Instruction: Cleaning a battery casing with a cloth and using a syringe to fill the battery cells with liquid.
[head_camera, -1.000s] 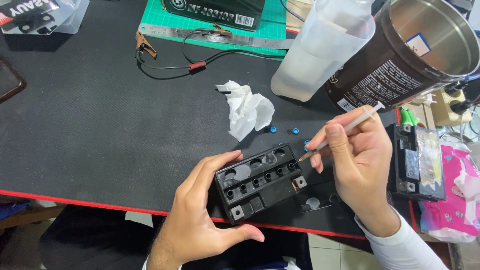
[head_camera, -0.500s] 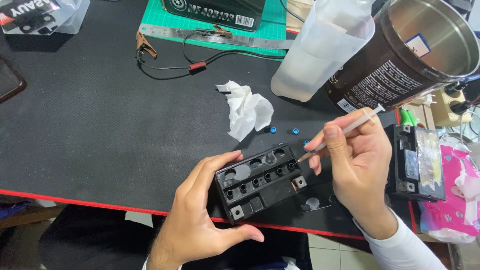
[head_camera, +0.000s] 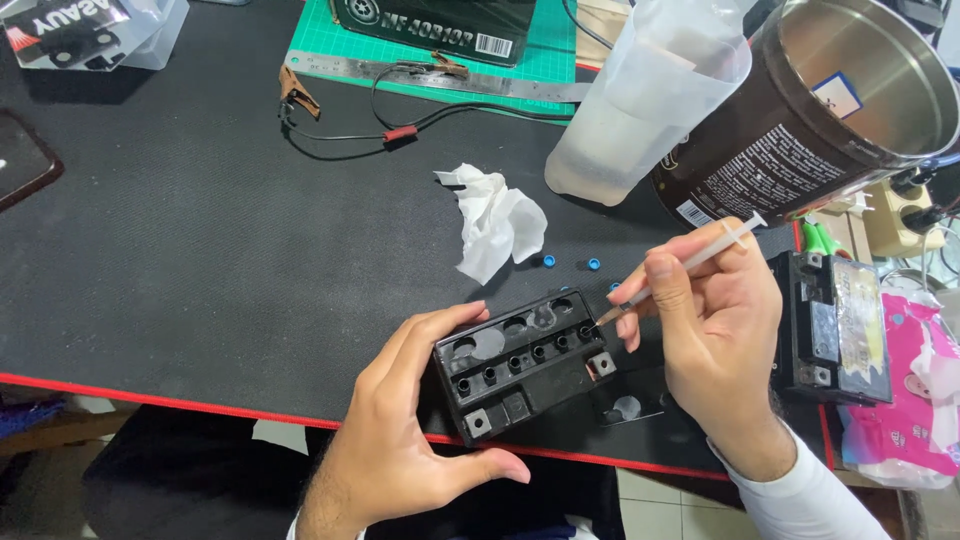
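A small black battery (head_camera: 525, 365) with a row of open round cell holes lies on the black desk mat (head_camera: 200, 260) near its front edge. My left hand (head_camera: 410, 440) grips the battery's left end and front side. A thin clear syringe (head_camera: 690, 262) is pinched in my right hand (head_camera: 715, 325), its tip at the rightmost hole of the battery. Two small blue caps (head_camera: 570, 263) sit on the mat just behind the battery, beside a crumpled white tissue (head_camera: 495, 225).
A translucent plastic jug (head_camera: 650, 95) and a dark metal can (head_camera: 810, 110) stand at the back right. A second black battery (head_camera: 830, 325) lies at the right edge beside a pink packet (head_camera: 915, 400). Clip leads with wire (head_camera: 380, 130) and a green cutting mat (head_camera: 440, 70) lie behind.
The syringe tip has shifted slightly at the battery's right end; both hands otherwise stay where they were.
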